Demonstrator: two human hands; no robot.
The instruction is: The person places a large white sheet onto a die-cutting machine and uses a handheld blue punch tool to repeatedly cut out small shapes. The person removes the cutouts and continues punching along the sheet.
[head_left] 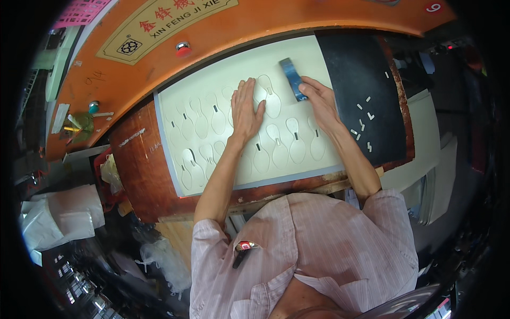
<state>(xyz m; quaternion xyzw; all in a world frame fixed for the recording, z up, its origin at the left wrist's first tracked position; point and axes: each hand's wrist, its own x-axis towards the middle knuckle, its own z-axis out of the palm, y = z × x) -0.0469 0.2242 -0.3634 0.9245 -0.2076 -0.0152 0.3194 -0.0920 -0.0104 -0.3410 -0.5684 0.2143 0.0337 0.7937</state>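
Observation:
A large cream sheet [234,72] lies under both hands, marked with two rows of cut, rounded, waisted outlines, several with a dark slot. My left hand [246,110] lies flat on the sheet, fingers stretched out, beside a cut piece [271,102] in the far row. To the right, my right hand [319,99] grips the near end of a blue cutting die [290,77], seen from its side and slightly blurred. The die is over the right part of the sheet; whether it touches the sheet I cannot tell.
An orange machine beam [297,16] with a red button [183,49] and a green button [93,107] runs along the far side. Small white offcuts [362,125] are scattered on the black board [345,69]. More sheets [441,175] are stacked at right; plastic bags [64,218] lie at left.

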